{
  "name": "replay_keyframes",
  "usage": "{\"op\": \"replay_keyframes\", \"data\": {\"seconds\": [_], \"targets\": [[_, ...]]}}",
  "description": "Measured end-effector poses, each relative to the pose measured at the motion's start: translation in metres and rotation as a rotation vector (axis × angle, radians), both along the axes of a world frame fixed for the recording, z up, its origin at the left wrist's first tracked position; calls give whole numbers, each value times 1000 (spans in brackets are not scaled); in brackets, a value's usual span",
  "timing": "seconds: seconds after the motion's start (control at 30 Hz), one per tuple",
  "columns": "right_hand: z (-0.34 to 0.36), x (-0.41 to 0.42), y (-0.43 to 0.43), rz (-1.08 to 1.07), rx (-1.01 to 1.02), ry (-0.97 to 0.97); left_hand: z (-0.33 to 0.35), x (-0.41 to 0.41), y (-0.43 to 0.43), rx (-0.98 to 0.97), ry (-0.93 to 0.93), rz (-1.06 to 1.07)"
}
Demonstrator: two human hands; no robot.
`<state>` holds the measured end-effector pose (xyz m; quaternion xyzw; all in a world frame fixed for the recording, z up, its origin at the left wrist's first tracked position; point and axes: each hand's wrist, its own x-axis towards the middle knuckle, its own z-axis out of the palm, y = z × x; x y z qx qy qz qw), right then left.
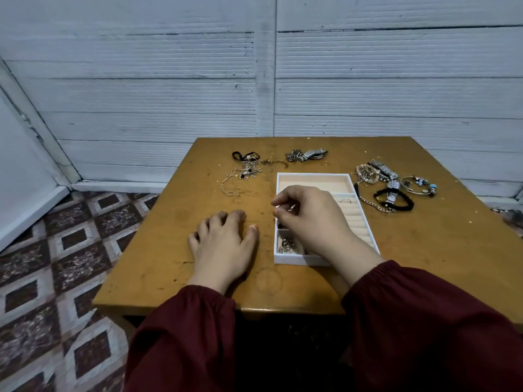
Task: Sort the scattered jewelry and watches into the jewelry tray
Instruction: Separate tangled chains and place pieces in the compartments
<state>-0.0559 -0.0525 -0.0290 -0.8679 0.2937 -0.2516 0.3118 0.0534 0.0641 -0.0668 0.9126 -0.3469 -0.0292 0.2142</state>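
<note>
A white jewelry tray (311, 175) with a peach lining sits mid-table. My right hand (311, 216) hovers over its left side, thumb and forefinger pinching a small metallic piece whose kind I cannot make out. My left hand (223, 244) rests on the table to the left of the tray, holding nothing. Some jewelry (287, 246) lies in the tray's near left compartment, and a ring (345, 200) sits in the ring rolls. Tangled silver chains (246, 169) lie at the back left, with a silver watch (308, 154) behind the tray.
Right of the tray lies a heap of bracelets and watches (387, 179), a black bracelet (396, 199) and a charm bangle (418, 185). A small gold ring (326, 164) lies alone behind the tray. The wooden table (424, 264) stands against a white wall.
</note>
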Motion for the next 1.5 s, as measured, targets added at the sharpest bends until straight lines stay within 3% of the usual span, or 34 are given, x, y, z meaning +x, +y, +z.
{"op": "replay_keyframes", "data": {"seconds": [0.23, 0.63, 0.97, 1.5], "targets": [[20, 30, -20, 112, 8, 2, 21, 16, -11, 17, 72, 37], [22, 98, -77, 8, -208, 183, 18, 95, -74, -187, -54, 109], [10, 135, -113, -10, -294, 367, 13, 119, -120, -113, -103, 100], [-5, 161, -125, 75, -430, 469, 22, 131, -116, -24, -61, 13]]}}
